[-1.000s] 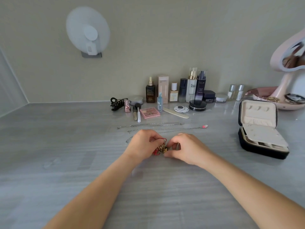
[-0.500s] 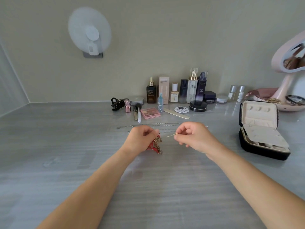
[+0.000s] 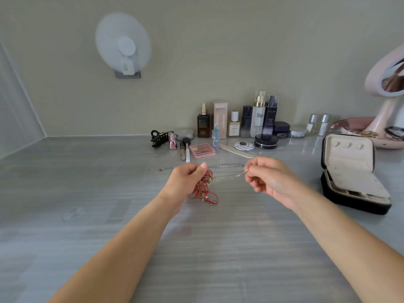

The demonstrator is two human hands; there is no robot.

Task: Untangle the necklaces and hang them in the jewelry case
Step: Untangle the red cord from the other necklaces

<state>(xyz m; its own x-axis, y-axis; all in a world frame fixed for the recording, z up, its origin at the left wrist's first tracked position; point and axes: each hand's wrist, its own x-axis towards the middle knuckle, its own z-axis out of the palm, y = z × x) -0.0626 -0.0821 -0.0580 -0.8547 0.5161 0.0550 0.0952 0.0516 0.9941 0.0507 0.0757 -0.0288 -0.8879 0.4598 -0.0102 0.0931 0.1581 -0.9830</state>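
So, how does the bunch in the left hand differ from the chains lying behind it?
The red bunch is knotted, held by the left hand, one strand pinched by the right hand; the silver chains lie straight on the table. The bunch is red and gold; the chains are silver. Both are jewellery.

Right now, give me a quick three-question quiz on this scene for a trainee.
1. Fill in: the right hand pinches a thin silver ___.
2. Which hand grips the red tangle? A: left hand. B: right hand.
3. True or false: the jewelry case stands open on the table.
Key: 1 chain; 2 A; 3 true.
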